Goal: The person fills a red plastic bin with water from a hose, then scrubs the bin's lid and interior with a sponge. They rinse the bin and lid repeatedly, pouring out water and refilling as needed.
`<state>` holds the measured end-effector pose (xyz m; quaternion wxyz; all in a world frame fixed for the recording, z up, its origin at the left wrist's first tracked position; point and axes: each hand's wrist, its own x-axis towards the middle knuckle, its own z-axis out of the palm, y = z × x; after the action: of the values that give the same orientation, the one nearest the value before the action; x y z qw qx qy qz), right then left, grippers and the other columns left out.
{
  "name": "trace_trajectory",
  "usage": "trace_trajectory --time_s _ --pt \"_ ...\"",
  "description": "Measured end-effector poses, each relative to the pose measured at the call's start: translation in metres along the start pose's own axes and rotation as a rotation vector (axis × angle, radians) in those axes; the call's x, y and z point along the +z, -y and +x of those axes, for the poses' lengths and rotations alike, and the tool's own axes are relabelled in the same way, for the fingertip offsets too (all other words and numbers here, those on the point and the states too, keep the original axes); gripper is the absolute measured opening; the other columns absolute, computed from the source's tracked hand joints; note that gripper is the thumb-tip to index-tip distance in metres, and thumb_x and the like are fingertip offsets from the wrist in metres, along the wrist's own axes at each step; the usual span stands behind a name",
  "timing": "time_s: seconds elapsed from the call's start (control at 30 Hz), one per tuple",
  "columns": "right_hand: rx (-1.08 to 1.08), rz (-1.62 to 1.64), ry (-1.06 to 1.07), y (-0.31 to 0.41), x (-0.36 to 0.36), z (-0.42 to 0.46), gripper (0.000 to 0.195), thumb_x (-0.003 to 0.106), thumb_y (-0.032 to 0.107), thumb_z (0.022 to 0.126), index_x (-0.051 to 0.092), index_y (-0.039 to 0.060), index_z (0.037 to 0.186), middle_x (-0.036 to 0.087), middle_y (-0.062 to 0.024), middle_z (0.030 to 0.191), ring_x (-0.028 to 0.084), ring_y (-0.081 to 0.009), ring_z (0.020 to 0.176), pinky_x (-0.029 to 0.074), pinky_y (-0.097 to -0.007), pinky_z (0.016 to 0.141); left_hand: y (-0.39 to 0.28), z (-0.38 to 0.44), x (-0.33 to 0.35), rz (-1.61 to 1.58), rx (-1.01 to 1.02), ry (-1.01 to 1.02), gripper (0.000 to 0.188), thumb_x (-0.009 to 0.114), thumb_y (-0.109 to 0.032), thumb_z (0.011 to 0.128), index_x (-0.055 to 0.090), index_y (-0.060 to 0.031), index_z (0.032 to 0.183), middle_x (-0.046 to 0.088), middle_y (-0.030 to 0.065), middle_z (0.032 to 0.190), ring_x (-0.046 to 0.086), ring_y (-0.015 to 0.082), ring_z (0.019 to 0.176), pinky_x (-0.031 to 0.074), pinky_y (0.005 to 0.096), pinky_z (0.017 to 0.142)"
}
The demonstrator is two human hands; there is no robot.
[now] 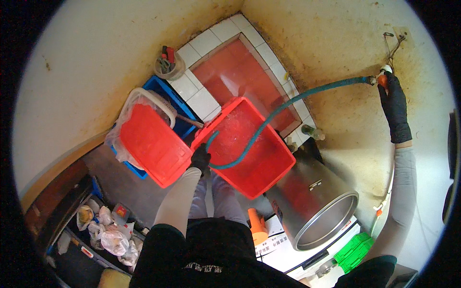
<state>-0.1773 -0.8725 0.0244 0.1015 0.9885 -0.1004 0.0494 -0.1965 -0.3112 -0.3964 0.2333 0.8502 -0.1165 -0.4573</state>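
My left hand [200, 159], in a black glove, is closed around the green hose [268, 120] near its outlet end, at the rim of a red plastic tub [264, 167]. Churned water shows inside the tub below the hose end. Up at the right wall, my right hand [395, 109], also gloved in black, grips the orange-handled tap [383, 82] that feeds the hose. A flat red plastic lid or panel [156, 144] rests left of the tub, beside my left hand.
Behind the tub lies a white-tiled basin edge [203, 99] with a red floor. A steel drum [306, 196] stands to the right, near a green crate [354, 252] and an orange jug [256, 225]. Blue crates [187, 135] and a dark bin of bagged items [115, 241] sit left.
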Motion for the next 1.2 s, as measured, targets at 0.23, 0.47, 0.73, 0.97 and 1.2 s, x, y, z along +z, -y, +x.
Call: trace_trajectory --time_s 0.23,0.47,0.73,0.97,1.2 --pt "-0.116 0.035 0.082 -0.01 -0.003 0.003 0.04 0.046 -0.008 0.076 0.052 0.0076 0.112 0.053 -0.016 0.112 0.05 -0.0306 0.105 0.04 -0.0361 0.09 0.011 0.0 0.028 -0.039 0.055 -0.023 0.067 0.055 -0.027 0.073 0.032 0.0026 0.128 0.039 0.024 0.126 0.037 0.0348 0.118 0.03 0.0375 0.099" --pt "-0.267 -0.072 0.146 -0.017 -0.003 0.005 0.049 0.037 -0.015 0.071 0.054 0.0083 0.11 0.053 -0.0151 0.112 0.049 -0.0299 0.107 0.038 -0.0364 0.093 0.0 -0.008 0.035 0.027 -0.032 0.029 0.068 0.056 -0.025 0.07 0.032 0.0035 0.127 0.041 0.0239 0.125 0.038 0.0351 0.117 0.03 0.0369 0.1" --pt "-0.292 -0.137 0.125 -0.02 -0.002 0.001 0.041 0.042 -0.009 0.077 0.053 0.0087 0.112 0.051 -0.0152 0.115 0.05 -0.03 0.105 0.04 -0.0338 0.089 -0.018 -0.026 0.041 -0.01 0.027 -0.043 0.042 0.053 -0.016 0.067 0.047 -0.0027 0.106 0.054 0.0227 0.103 0.051 0.0386 0.097 0.042 0.0435 0.082" --pt "-0.282 -0.153 0.171 -0.034 0.003 0.003 0.04 0.044 -0.006 0.077 0.053 0.0094 0.113 0.051 -0.0149 0.116 0.049 -0.0299 0.105 0.04 -0.0342 0.09 -0.007 -0.024 0.059 0.022 -0.002 -0.022 0.058 0.054 -0.019 0.067 0.04 0.0016 0.119 0.05 0.0223 0.112 0.049 0.0362 0.104 0.04 0.0413 0.087" --pt "-0.338 -0.174 0.107 -0.029 0.003 0.002 0.04 0.044 -0.006 0.077 0.053 0.0095 0.113 0.051 -0.0143 0.115 0.048 -0.0297 0.106 0.039 -0.0339 0.091 -0.004 -0.024 0.067 0.027 -0.045 -0.016 0.059 0.054 -0.025 0.069 0.038 0.0021 0.119 0.045 0.023 0.117 0.042 0.0364 0.11 0.034 0.0401 0.093"
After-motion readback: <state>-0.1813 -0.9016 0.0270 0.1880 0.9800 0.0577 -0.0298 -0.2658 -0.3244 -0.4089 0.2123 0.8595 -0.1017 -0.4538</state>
